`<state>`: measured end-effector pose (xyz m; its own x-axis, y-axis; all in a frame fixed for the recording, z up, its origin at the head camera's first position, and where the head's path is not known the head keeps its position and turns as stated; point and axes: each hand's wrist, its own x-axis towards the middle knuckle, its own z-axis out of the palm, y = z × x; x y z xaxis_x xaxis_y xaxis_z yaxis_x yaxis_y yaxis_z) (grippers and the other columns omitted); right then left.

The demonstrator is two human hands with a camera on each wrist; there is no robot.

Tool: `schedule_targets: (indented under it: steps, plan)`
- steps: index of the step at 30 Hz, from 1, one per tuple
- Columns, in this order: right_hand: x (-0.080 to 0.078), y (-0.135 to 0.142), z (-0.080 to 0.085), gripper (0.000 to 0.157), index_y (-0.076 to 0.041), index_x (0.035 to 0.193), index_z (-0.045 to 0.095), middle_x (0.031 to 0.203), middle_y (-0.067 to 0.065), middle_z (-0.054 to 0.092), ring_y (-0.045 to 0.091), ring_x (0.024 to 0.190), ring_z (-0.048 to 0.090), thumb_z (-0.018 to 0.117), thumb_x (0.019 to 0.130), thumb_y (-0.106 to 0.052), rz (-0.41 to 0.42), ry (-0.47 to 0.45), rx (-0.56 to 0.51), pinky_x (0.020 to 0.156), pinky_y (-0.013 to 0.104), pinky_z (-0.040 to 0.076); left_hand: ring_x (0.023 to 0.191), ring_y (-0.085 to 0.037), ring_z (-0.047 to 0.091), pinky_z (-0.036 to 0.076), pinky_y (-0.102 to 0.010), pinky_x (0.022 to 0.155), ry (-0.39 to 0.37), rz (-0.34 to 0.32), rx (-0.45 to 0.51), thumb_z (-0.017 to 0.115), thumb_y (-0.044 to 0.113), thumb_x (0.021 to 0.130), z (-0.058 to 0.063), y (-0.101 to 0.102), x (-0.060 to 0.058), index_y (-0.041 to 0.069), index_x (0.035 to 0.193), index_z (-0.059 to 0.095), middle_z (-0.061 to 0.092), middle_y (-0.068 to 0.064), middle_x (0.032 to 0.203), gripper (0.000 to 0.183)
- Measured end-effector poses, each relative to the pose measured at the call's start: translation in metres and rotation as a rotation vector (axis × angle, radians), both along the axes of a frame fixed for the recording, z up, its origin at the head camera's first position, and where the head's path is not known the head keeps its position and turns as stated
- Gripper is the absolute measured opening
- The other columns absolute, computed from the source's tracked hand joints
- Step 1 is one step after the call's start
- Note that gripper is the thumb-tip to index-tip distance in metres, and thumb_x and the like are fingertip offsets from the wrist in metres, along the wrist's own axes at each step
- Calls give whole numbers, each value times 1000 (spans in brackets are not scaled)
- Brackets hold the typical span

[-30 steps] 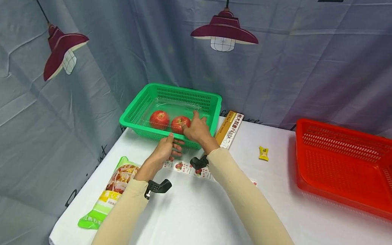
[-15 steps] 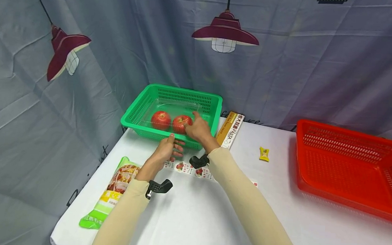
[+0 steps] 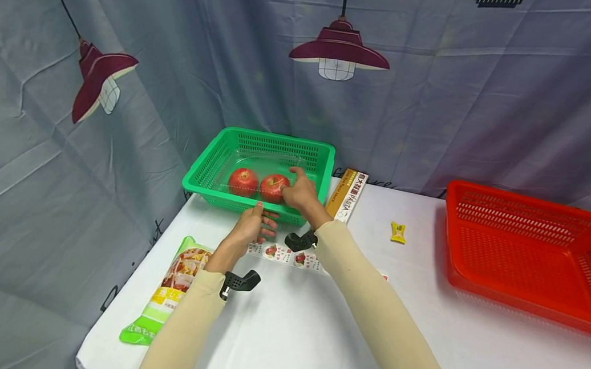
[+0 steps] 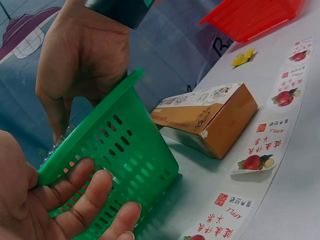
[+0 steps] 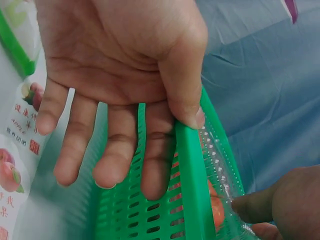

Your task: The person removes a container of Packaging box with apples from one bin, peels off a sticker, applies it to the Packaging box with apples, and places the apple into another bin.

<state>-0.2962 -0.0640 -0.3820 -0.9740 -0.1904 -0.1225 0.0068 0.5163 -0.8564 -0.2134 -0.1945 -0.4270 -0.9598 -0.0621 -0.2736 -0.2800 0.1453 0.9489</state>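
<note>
A green plastic basket stands at the table's far left. Inside it is a clear plastic container with two red apples, one left and one right. My left hand pinches the basket's front rim, thumb on top and fingers spread against the outer wall, as the right wrist view shows from the palm side. My right hand reaches over the rim at the container's right end, with thumb and index finger apart beside the right apple. Its other fingers are hidden, and I cannot tell whether it grips the container.
A strip of apple labels lies before the basket. Right of it lies a pasta box, then a small yellow packet. A large red basket stands far right. A green-and-white food bag lies beside the left forearm.
My right thumb has shifted slightly to the right across the right apple. The left hand, basket and container stay where they were.
</note>
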Motion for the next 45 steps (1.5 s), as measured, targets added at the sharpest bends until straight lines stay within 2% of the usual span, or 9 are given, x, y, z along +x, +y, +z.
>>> schedule_targets:
  steps: [4,7,12,16,25,33,40,45]
  plan:
    - [-1,0,0,58,-18,149,42,127,22,54,23,73,54,59,94,-6,-11,-29,-29,56,30,44,90,-35,66,51,-41,67,2,5,-6,19,38,109,-1,0,0,-1,121,62,62,-8,91,59]
    - [-1,0,0,59,-19,148,43,128,22,53,18,61,51,59,93,-4,-20,-38,-58,50,27,43,90,-35,66,50,-42,68,3,10,-11,20,38,109,-1,0,0,0,121,62,62,-8,91,58]
    - [-1,0,-2,60,-20,146,45,130,23,51,15,53,48,59,91,0,-38,-59,-125,48,26,42,89,-33,66,50,-44,70,8,15,-27,19,37,109,-1,0,1,0,122,60,63,-8,91,57]
    - [-1,0,-3,62,-20,147,46,131,22,50,13,51,44,58,90,2,-50,-78,-180,47,26,40,88,-32,66,50,-45,70,11,15,-35,19,37,109,-1,1,1,-1,123,60,63,-8,92,57]
    - [-1,1,-2,65,-20,146,46,121,17,53,13,50,43,55,87,5,-54,-103,-217,48,27,40,81,-29,66,46,-34,59,10,37,-23,20,38,109,-1,2,0,0,121,61,63,-8,91,57]
    - [1,2,-1,63,-20,146,46,124,18,51,14,50,43,54,88,4,-50,-105,-236,47,28,41,85,-31,66,47,-36,62,5,33,-32,20,38,109,-1,1,0,0,122,61,63,-8,92,57]
    - [2,4,0,64,-19,147,45,128,20,49,19,57,53,55,88,5,-42,-113,-288,50,29,48,86,-31,66,49,-41,67,7,24,-41,20,38,109,-1,1,1,0,124,60,62,-8,93,57]
    - [3,6,3,63,-20,146,46,133,20,45,18,54,53,57,90,4,-40,-103,-303,49,28,47,85,-31,66,48,-41,66,14,16,-28,19,38,109,-2,0,0,0,123,61,62,-8,93,58]
